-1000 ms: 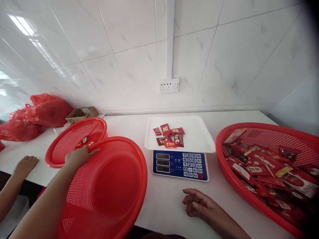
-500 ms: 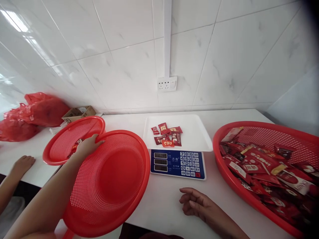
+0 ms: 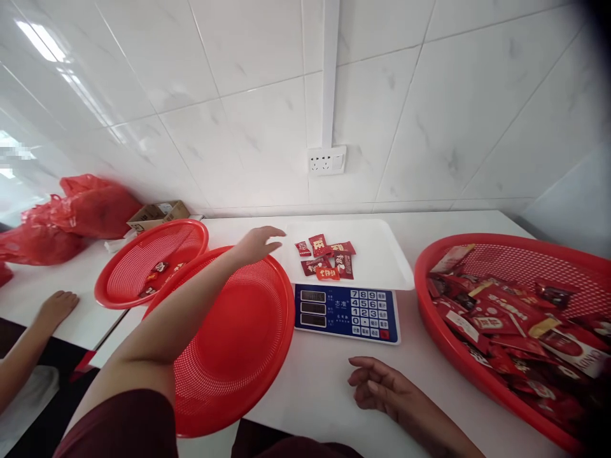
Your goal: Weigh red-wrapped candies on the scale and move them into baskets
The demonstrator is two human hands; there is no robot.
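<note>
Left hand (image 3: 256, 243) reaches out over the far rim of the empty red basket (image 3: 229, 343) with fingers loosely spread and nothing in its grasp, fingertips just short of the white scale tray (image 3: 377, 254). On that tray, near its left side, lies a small heap of red candy packets (image 3: 325, 259), close to the hand but not touched by it. Below the tray sits the blue front panel of the scale (image 3: 347, 313), with its displays on the left and number keys on the right; the readout is too small to read. Right hand (image 3: 382, 389) rests on the white table (image 3: 319, 381) in front of the scale, palm turned inward, fingers relaxed and slightly curled, holding nothing. The empty basket lies tilted against the near table edge, its front hanging over, and its far left rim overlaps a second red basket (image 3: 151, 262) that holds a few loose packets. To the right, well apart from both hands, a large red basket (image 3: 513, 331) is heaped with red wrapped candies of several kinds. Far left on the table stand red plastic bags (image 3: 71, 216) and a small cardboard box (image 3: 157, 215) against the tiled wall, where a white socket (image 3: 326, 161) sits under a white cable duct. Another person's hand (image 3: 56, 305) rests flat on the table at the left edge.
</note>
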